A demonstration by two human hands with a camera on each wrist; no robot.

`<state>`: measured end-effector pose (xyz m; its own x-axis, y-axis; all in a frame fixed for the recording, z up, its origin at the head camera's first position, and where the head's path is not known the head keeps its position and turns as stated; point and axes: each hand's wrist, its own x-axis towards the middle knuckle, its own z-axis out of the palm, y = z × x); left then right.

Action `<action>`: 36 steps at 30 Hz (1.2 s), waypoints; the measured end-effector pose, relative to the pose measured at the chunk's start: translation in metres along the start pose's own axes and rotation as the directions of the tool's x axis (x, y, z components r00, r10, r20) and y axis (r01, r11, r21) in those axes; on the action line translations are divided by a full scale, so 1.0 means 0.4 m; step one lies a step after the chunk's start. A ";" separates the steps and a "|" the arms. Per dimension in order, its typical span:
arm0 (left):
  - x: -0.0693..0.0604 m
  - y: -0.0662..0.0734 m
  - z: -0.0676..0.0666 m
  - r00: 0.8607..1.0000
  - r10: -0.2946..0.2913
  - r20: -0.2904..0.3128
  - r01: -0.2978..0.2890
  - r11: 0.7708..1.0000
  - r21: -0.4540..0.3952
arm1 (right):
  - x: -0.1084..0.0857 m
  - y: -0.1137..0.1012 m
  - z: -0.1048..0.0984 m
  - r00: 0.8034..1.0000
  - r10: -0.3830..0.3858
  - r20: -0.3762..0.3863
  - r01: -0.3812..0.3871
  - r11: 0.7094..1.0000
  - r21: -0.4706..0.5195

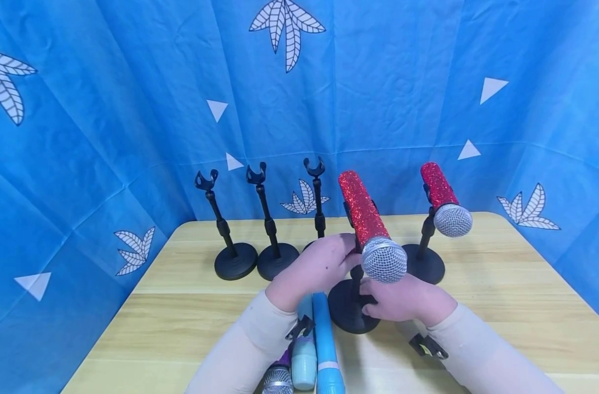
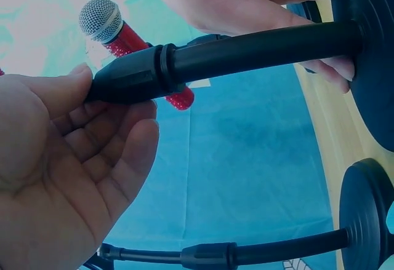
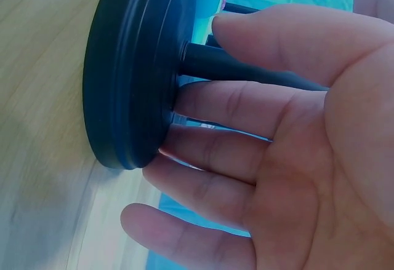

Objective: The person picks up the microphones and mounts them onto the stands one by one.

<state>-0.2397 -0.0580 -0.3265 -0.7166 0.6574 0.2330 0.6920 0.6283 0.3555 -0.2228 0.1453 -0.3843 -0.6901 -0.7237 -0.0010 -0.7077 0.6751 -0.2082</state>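
A red glittery microphone [image 1: 362, 205] with a silver mesh head rests tilted in the clip of a black desk stand [image 1: 350, 309]. My left hand [image 1: 324, 262] holds this stand's pole below the clip; in the left wrist view its thumb and fingers pinch the thick collar [image 2: 132, 76]. Low on the same stand is my right hand [image 1: 403, 295]. Its fingers [image 3: 228, 107] stretch out fairly straight against the round base [image 3: 138, 67], with the thumb on the other side of the pole.
Another red microphone [image 1: 439, 189] sits on a stand at right. Several stands with bare clips, one a black stand [image 1: 235, 260], line the back left. Light blue [image 1: 304, 361], blue [image 1: 329, 350] and purple [image 1: 278, 377] microphones lie at the front. A blue curtain [image 1: 403, 82] surrounds the wooden table [image 1: 181, 328].
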 end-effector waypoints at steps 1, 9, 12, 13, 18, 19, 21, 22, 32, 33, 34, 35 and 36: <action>0.000 -0.001 0.000 1.000 0.002 0.003 -0.002 1.000 -0.010 | -0.001 0.000 0.000 1.000 0.002 -0.002 -0.002 1.000 0.008; -0.002 -0.004 -0.005 0.996 -0.060 0.066 0.067 0.992 -0.109 | -0.003 -0.004 0.000 0.997 0.070 0.036 -0.072 0.997 0.039; -0.002 -0.002 -0.007 0.996 -0.069 0.055 0.075 0.991 -0.107 | -0.003 -0.004 -0.002 0.997 0.071 0.031 -0.072 0.997 0.041; -0.001 -0.002 -0.007 0.997 -0.064 0.045 0.068 0.993 -0.101 | -0.003 -0.003 -0.002 0.997 0.068 0.027 -0.069 0.997 0.041; 0.003 -0.003 -0.007 0.999 -0.044 0.012 0.045 0.994 -0.097 | -0.003 -0.001 -0.004 0.999 0.033 0.011 -0.034 0.998 0.049; 0.003 -0.003 -0.008 0.999 -0.046 0.012 0.047 0.993 -0.107 | -0.004 0.000 -0.003 0.999 0.035 0.013 -0.036 0.998 0.057; 0.003 -0.004 -0.008 0.999 -0.051 0.015 0.052 0.991 -0.123 | -0.004 -0.001 -0.004 1.000 0.028 0.012 -0.028 0.998 0.062; 0.004 -0.005 -0.008 0.999 -0.049 0.015 0.050 0.991 -0.128 | -0.004 -0.001 -0.004 1.000 0.026 0.012 -0.027 0.998 0.064; 0.003 -0.009 -0.006 0.998 -0.061 0.012 0.062 0.982 -0.178 | -0.007 0.000 -0.001 0.993 0.113 0.036 -0.117 0.985 0.126; 0.004 -0.009 -0.006 0.998 -0.063 0.008 0.063 0.981 -0.183 | -0.009 -0.001 -0.001 0.988 0.148 0.052 -0.155 0.975 0.159; 0.005 -0.009 -0.006 0.998 -0.065 0.005 0.064 0.980 -0.189 | -0.011 -0.002 -0.001 0.981 0.184 0.068 -0.194 0.962 0.191; 0.005 -0.009 -0.005 0.998 -0.067 0.004 0.067 0.979 -0.193 | -0.012 -0.002 -0.001 0.973 0.217 0.080 -0.230 0.948 0.222; 0.005 -0.009 -0.005 0.998 -0.069 0.005 0.069 0.978 -0.195 | -0.013 -0.003 -0.001 0.966 0.243 0.090 -0.258 0.934 0.247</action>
<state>-0.2438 -0.0598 -0.3255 -0.7621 0.6148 0.2031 0.6109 0.5789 0.5401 -0.2183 0.1484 -0.3836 -0.8247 -0.5480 -0.1399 -0.4457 0.7820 -0.4356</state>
